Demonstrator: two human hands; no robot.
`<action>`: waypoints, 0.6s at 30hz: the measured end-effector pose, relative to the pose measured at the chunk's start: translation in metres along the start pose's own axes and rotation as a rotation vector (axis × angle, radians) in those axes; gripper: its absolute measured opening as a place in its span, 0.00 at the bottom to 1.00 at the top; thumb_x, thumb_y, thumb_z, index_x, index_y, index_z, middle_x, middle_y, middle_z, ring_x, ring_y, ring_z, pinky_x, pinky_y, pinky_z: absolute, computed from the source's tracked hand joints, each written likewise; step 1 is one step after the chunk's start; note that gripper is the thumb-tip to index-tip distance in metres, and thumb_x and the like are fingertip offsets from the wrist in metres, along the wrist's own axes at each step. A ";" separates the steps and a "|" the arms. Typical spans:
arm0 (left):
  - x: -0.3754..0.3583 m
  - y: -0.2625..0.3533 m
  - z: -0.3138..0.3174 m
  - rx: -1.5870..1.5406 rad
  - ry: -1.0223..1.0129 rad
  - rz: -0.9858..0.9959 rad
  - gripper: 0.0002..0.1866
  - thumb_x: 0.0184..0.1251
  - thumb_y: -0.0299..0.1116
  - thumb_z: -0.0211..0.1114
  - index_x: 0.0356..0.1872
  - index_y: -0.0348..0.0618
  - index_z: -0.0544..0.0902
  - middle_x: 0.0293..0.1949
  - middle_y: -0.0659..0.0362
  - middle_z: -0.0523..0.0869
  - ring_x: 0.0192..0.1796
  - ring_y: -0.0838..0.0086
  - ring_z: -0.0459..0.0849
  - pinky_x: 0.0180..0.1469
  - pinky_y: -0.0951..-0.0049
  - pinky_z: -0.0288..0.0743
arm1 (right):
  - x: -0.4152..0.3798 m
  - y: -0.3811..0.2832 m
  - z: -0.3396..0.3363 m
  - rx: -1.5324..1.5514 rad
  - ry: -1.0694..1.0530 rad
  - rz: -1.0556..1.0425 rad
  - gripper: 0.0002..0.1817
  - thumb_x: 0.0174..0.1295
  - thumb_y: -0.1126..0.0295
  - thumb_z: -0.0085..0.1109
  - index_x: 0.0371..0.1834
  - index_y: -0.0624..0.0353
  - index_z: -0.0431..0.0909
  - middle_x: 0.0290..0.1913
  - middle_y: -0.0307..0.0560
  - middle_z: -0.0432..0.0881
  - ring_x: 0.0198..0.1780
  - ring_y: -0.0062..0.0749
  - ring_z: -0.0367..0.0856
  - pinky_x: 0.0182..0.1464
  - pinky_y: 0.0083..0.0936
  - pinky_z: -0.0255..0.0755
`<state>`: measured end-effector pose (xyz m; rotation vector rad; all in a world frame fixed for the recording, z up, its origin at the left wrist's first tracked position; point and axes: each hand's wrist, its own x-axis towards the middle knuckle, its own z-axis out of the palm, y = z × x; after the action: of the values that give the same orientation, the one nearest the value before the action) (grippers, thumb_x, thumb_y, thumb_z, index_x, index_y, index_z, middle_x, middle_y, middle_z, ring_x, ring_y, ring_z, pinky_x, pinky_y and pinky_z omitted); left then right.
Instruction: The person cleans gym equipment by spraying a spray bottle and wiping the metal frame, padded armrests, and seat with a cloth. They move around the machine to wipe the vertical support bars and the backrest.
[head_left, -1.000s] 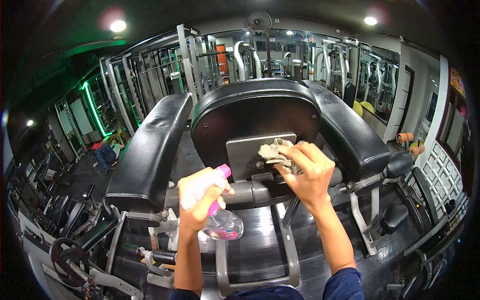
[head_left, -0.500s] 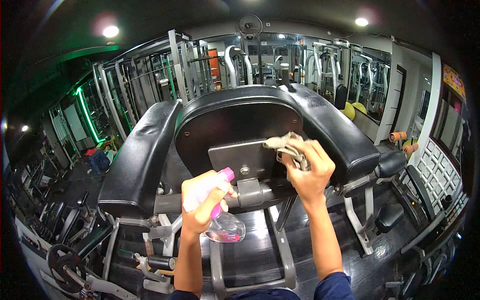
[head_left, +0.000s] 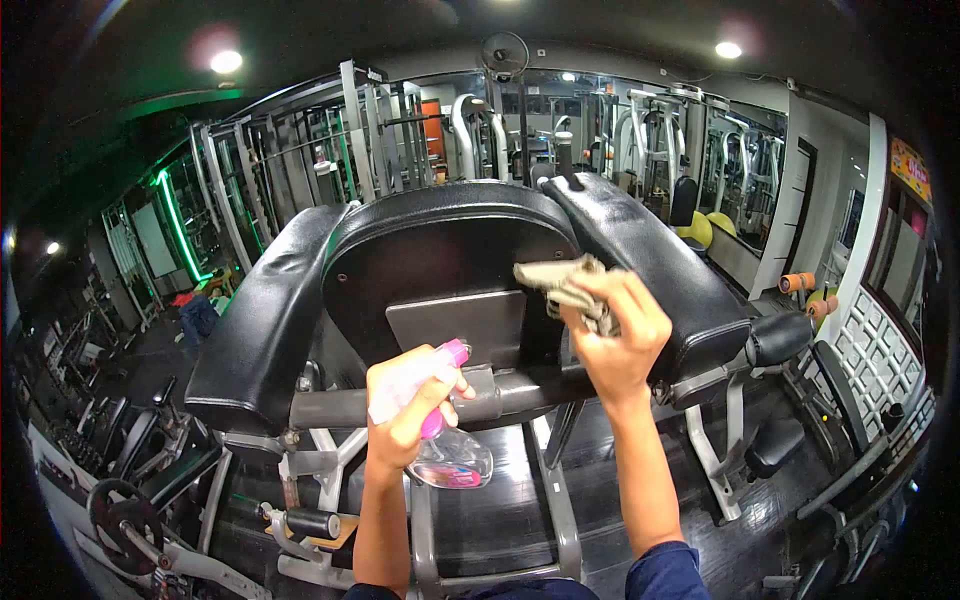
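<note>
My left hand [head_left: 410, 400] is wrapped round the neck of a clear spray bottle [head_left: 455, 462] with a pink nozzle, below the machine's rounded back panel. My right hand [head_left: 622, 335] grips a crumpled beige cloth [head_left: 572, 283] between thumb and fingers, near the right side of the black panel [head_left: 420, 260]. Whether the cloth touches the panel is hard to tell. A flat metal plate [head_left: 455, 325] is fixed low on the panel. Long black padded rests flank it, one at left [head_left: 262, 320] and one at right [head_left: 655, 265].
A grey metal tube [head_left: 530, 392] crosses below the panel, above the frame legs on the dark floor. Weight machines and mirrors [head_left: 745, 160] stand behind. At the lower left is a weight plate [head_left: 125, 525]; orange rollers [head_left: 797, 282] and a yellow ball [head_left: 697, 230] are at right.
The panel and side rests appear shifted and turned slightly left in view. My right hand and the cloth now sit farther right relative to the panel. My left hand still holds the bottle.
</note>
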<state>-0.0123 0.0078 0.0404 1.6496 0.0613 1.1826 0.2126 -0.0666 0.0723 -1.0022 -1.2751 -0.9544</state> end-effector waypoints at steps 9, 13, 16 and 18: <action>-0.002 -0.007 -0.004 0.100 0.084 -0.073 0.15 0.67 0.36 0.58 0.30 0.31 0.81 0.27 0.46 0.86 0.19 0.73 0.81 0.24 0.78 0.75 | -0.032 0.003 -0.008 -0.036 -0.127 0.075 0.20 0.37 0.75 0.76 0.38 0.48 0.87 0.33 0.40 0.85 0.33 0.36 0.83 0.36 0.30 0.75; -0.012 -0.017 -0.016 0.041 0.051 -0.075 0.12 0.71 0.30 0.56 0.37 0.31 0.84 0.30 0.52 0.85 0.29 0.74 0.84 0.25 0.78 0.77 | -0.004 -0.005 0.003 -0.004 -0.022 0.002 0.22 0.36 0.75 0.76 0.40 0.49 0.87 0.34 0.41 0.85 0.34 0.37 0.82 0.37 0.30 0.76; -0.017 -0.018 -0.022 0.045 0.062 -0.092 0.12 0.71 0.29 0.55 0.37 0.31 0.84 0.30 0.52 0.84 0.29 0.73 0.84 0.25 0.78 0.77 | -0.027 -0.013 0.006 0.014 -0.160 0.066 0.19 0.38 0.73 0.77 0.38 0.50 0.86 0.34 0.41 0.84 0.34 0.37 0.83 0.37 0.31 0.76; -0.016 -0.018 -0.027 0.047 0.072 -0.095 0.12 0.71 0.29 0.55 0.38 0.31 0.84 0.30 0.52 0.84 0.29 0.74 0.84 0.25 0.79 0.76 | -0.050 -0.013 0.004 -0.069 -0.248 0.105 0.18 0.39 0.71 0.77 0.37 0.49 0.86 0.34 0.39 0.85 0.34 0.35 0.82 0.35 0.30 0.76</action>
<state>-0.0311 0.0260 0.0146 1.6266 0.2118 1.1753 0.1959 -0.0659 0.0232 -1.2590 -1.3862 -0.8158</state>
